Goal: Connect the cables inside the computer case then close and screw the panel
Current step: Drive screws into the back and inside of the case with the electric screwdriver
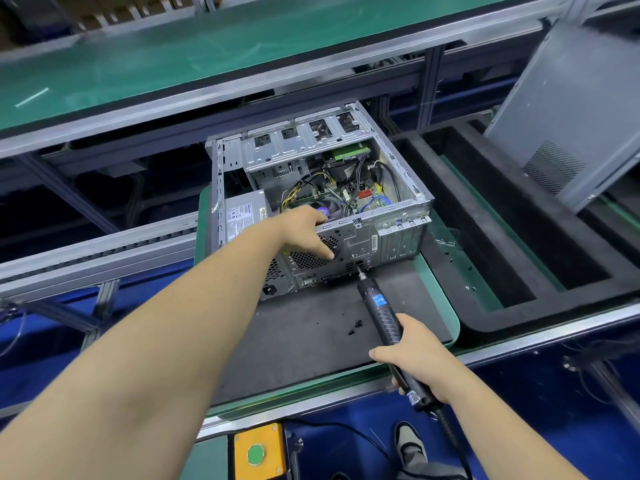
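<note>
An open grey computer case (398, 233) lies on a dark mat (311, 334), its inside facing up with yellow, blue and black cables (346, 194) over the motherboard. My left hand (306, 232) grips the case's near top edge, thumb down over the rear fan grille. My right hand (414, 356) holds a black electric screwdriver (382, 313), its bit touching the rear panel near the ports. The grey side panel (568, 109) leans upright at the far right, off the case.
Several small black screws (356, 326) lie on the mat near the screwdriver, and more lie on the green pallet (453, 258) to the right. A black foam tray (512, 244) sits right of the case. A conveyor with a green belt (173, 53) runs behind. A yellow box with a green button (256, 453) sits below.
</note>
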